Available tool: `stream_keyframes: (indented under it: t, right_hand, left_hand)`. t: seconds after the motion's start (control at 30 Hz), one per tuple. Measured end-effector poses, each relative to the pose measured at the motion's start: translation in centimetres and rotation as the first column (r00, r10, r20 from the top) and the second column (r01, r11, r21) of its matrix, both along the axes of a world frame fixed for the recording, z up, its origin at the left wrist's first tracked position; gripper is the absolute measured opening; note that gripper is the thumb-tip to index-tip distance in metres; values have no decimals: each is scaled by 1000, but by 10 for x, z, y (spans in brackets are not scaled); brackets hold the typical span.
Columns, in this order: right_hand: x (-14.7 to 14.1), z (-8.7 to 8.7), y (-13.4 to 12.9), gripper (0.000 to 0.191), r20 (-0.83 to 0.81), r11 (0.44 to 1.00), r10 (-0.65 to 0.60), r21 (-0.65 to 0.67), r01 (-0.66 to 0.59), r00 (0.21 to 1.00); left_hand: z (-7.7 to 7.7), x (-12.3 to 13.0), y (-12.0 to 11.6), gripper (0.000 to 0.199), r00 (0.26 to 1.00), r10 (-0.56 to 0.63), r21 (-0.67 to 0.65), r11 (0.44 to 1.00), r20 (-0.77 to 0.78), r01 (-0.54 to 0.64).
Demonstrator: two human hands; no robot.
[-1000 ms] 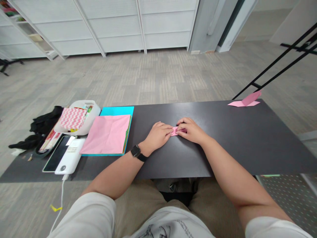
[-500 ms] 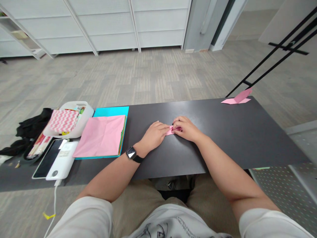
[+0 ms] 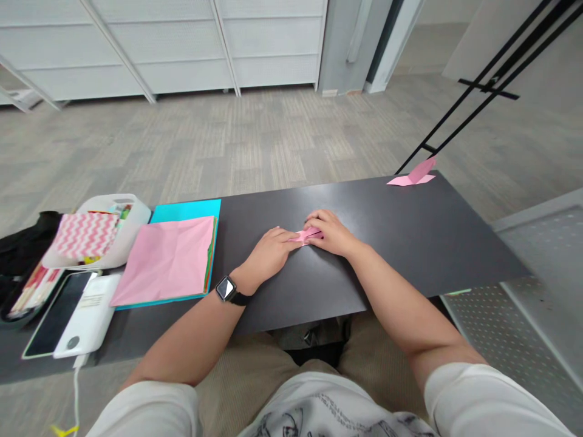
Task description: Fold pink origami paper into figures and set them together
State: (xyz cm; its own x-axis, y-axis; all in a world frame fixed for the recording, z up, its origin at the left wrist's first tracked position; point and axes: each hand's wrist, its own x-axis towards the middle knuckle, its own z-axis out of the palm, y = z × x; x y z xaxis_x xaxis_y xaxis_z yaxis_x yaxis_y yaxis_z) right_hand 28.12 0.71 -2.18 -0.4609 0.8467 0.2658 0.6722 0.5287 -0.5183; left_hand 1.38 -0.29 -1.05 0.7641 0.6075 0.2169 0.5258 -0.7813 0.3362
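A small folded piece of pink paper [image 3: 306, 236] lies at the middle of the dark table, partly hidden under my fingers. From the left, my left hand [image 3: 272, 254] holds its near end, with the fingers fairly straight and the thumb against the paper. My right hand [image 3: 331, 233] has its bent fingers and thumb on the other end, and a raised pink flap with a dark gap shows between them. Well away to the right, a folded pink paper shape [image 3: 413, 176] with an upright wing stands near the table's far corner.
To my left, a pink sheet [image 3: 168, 261] tops a stack of coloured paper on a blue sheet [image 3: 184, 210]. Beyond it are a white basket [image 3: 136, 224] with a zigzag-patterned cloth, a white power bank [image 3: 86, 315] with a cable, a dark-screened tablet [image 3: 57, 312] and black cloth [image 3: 30, 243].
The head view has turned, so the table's things sit farther left. My right fingers have shifted on the paper, and more of its folded flap shows between them.
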Motion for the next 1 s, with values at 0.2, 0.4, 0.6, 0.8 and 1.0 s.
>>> stream_keyframes:
  t: [0.2, 0.4, 0.6, 0.8, 1.0]
  right_hand:
    - [16, 0, 1, 54, 132, 989, -88, -108, 102, 987]
    - [29, 6, 3, 59, 126, 978, -99, -171, 120, 987]
    - [25, 7, 6, 47, 29, 987, -131, -88, 133, 991]
    - [8, 3, 3, 34, 67, 996, -57, -70, 62, 996]
    - [6, 4, 3, 31, 105, 994, -67, -82, 76, 992]
  left_hand:
    - [1, 2, -2, 43, 1000, -3, 28, 1000, 6, 2]
    - [5, 2, -6, 41, 1000, 5, 20, 1000, -12, -5]
    - [10, 4, -12, 42, 996, 29, -4, 1000, -83, -29]
    - [12, 4, -15, 50, 990, 24, -14, 1000, -136, -27]
    - [15, 5, -14, 48, 988, 43, -19, 999, -149, -47]
